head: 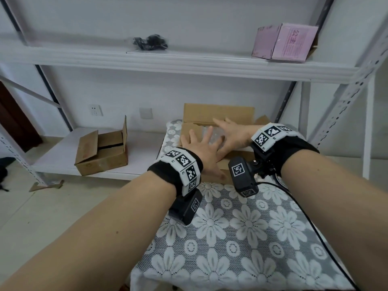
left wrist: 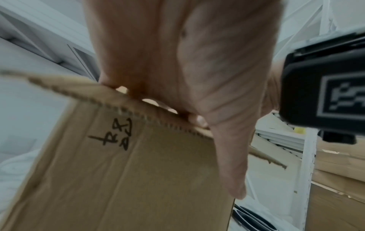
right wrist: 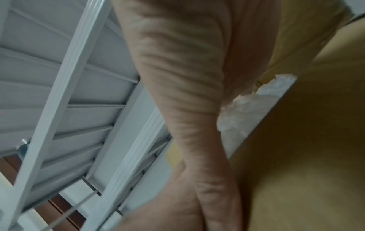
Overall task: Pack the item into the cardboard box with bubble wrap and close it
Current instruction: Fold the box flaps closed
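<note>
An open cardboard box (head: 218,114) stands at the far end of the table, its back flap upright. Bubble wrap (head: 212,132) fills the inside, and it shows as white crinkled film (right wrist: 247,109) in the right wrist view. The packed item is hidden. My left hand (head: 202,144) lies with spread, straight fingers over the near flap (left wrist: 138,171), which bears black handwriting, and my thumb (left wrist: 231,164) lies across the flap's face. My right hand (head: 227,133) reaches in from the right, fingers straight, flat over the wrap beside a brown flap (right wrist: 306,156).
The table wears a grey lace cloth with white flowers (head: 241,238). A second open cardboard box (head: 102,152) sits on the low shelf to the left. On the upper shelf are a pink box (head: 285,42) and a black bagged item (head: 151,42). A black cable (head: 304,213) crosses the table.
</note>
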`<move>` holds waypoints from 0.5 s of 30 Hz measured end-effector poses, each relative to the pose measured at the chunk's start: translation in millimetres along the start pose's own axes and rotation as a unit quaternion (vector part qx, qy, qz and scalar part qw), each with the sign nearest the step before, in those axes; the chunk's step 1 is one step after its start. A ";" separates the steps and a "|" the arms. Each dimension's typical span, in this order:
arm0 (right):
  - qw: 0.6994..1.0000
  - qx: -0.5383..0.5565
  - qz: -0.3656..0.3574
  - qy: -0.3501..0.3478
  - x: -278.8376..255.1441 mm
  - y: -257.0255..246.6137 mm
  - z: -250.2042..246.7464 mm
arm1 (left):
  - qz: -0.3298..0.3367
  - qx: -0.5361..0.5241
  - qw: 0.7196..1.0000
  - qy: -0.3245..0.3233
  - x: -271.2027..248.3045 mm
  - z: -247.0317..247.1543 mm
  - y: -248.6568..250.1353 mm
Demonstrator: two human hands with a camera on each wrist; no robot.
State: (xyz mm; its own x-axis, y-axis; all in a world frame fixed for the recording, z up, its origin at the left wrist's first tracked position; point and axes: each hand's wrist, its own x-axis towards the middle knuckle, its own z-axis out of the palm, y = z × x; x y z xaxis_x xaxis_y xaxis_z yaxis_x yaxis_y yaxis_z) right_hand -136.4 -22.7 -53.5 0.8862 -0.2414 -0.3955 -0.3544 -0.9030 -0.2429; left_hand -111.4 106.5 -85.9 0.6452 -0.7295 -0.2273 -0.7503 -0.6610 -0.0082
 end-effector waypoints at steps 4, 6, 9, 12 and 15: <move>0.973 0.173 -0.048 0.143 -22.0 20.0 -3.6 | -0.020 -0.034 0.999 -0.010 0.8 -6.9 10.6; 0.944 0.214 -0.028 0.250 -32.5 33.4 -7.7 | -0.031 -0.047 0.998 -0.026 1.8 -12.3 17.2; 0.920 0.257 0.019 0.295 -47.0 52.4 -6.8 | -0.045 -0.039 0.997 -0.056 -0.3 -17.4 27.5; 0.914 0.242 0.034 0.323 -56.5 65.5 -1.4 | -0.034 -0.070 0.994 -0.074 -1.3 -20.0 29.6; 0.912 0.211 0.042 0.348 -57.6 71.1 2.7 | -0.020 -0.098 0.992 -0.078 0.3 -21.8 28.9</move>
State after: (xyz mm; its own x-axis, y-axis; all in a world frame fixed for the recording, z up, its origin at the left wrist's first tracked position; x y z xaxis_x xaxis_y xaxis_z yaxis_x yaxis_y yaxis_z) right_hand -213.4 -72.0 -50.4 0.7728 -0.6040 0.1946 -0.3839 -0.6892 -0.6145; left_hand -129.8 83.3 -64.9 0.6329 -0.6756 -0.3782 -0.6721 -0.7219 0.1649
